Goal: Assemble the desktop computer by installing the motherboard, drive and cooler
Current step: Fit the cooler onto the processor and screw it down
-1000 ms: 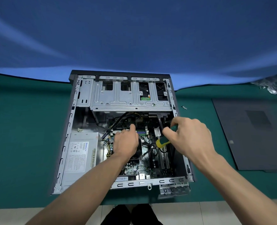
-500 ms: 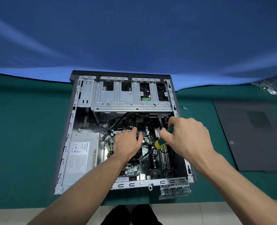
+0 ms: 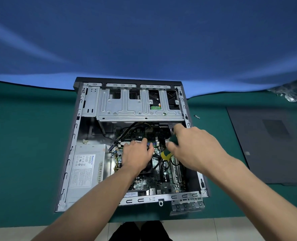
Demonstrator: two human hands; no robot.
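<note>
Cooler (image 3: 148, 166) is steadied on the motherboard (image 3: 154, 184) inside the case (image 3: 69, 153) by the left hand (image 3: 137, 153), fingers curled over it. A screwdriver (image 3: 167, 154) is pinched by the right hand (image 3: 193, 148). Fragile board: the cooler's rigid edges are judged the safest hold.

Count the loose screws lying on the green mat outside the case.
2, as far as the blur allows: a tiny cluster of screws lies together right of the case, between it and the dark side panel. More may be hidden inside.
</note>
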